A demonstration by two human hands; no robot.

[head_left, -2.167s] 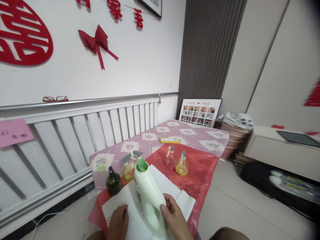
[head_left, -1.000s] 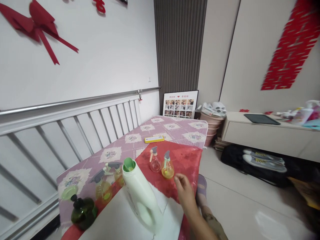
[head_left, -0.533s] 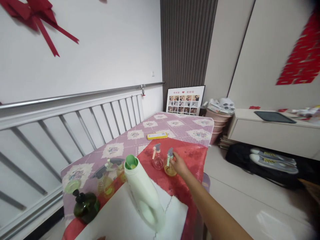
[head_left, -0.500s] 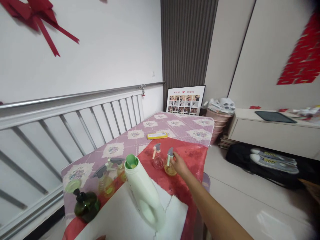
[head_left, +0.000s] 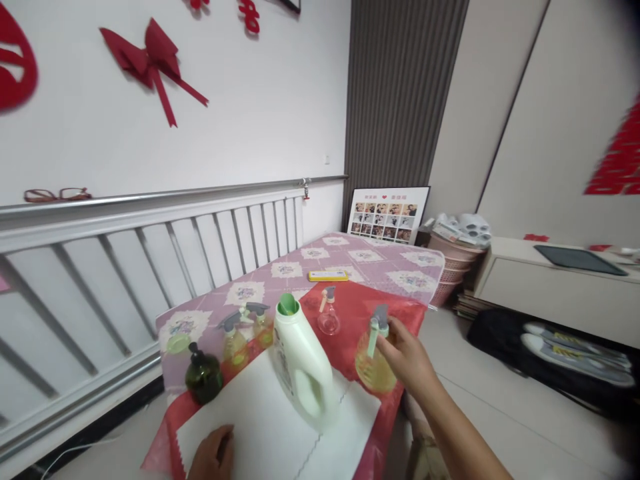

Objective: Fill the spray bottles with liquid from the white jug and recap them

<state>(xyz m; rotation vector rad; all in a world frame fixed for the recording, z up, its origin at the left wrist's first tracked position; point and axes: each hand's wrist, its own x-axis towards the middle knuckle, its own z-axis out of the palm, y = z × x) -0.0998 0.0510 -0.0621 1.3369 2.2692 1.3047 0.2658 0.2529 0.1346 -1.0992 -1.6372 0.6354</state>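
My right hand (head_left: pixel 407 360) grips a small spray bottle of yellow liquid (head_left: pixel 374 363) with a grey-green trigger head, held above the red cloth (head_left: pixel 360 313) at the table's right side. My left hand (head_left: pixel 213 453) rests at the near edge on a white cloth (head_left: pixel 260 427), fingers curled, with nothing visible in it. A white detergent jug (head_left: pixel 300 367) with an open green spout stands tilted on the white cloth between my hands.
A clear spray bottle (head_left: pixel 329 319), two yellow spray bottles (head_left: pixel 245 333), a dark green pump bottle (head_left: pixel 203 377) and a green cap (head_left: pixel 177 343) stand on the table. A yellow case (head_left: pixel 328 275) lies farther back. White railing runs along the left; floor with a black bag lies right.
My right hand left the jug, reached out to the yellow spray bottle, closed on it and brought it nearer. My left hand has come back into view on the white cloth.
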